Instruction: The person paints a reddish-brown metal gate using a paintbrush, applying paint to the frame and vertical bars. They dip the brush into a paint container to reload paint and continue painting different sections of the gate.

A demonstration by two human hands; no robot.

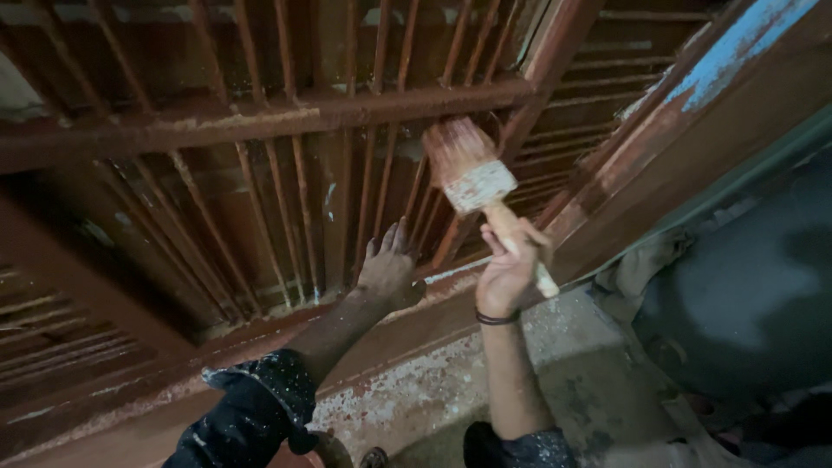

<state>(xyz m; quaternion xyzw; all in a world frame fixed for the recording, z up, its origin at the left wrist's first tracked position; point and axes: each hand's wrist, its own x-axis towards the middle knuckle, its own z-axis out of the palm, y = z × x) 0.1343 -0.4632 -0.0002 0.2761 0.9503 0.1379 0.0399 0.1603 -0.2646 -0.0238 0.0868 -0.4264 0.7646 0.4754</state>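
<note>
My right hand (509, 270) grips the pale wooden handle of a wide paintbrush (472, 173). Its reddish-brown bristles point up and touch the thin bars of a metal grille (286, 186). My left hand (388, 264) rests flat with fingers spread against the lower bars and bottom rail of the same grille, just left of the brush. The grille is coated in red-brown paint, with a thick horizontal crossbar (260, 121) above both hands. A dark band circles my right wrist. Both sleeves are dark and speckled with paint.
A slanted door frame (659, 147) with a patch of blue paint rises to the right of the grille. Below it lies a paint-flecked concrete ledge (451, 373). A grey wall and crumpled cloth (659, 260) fill the right side.
</note>
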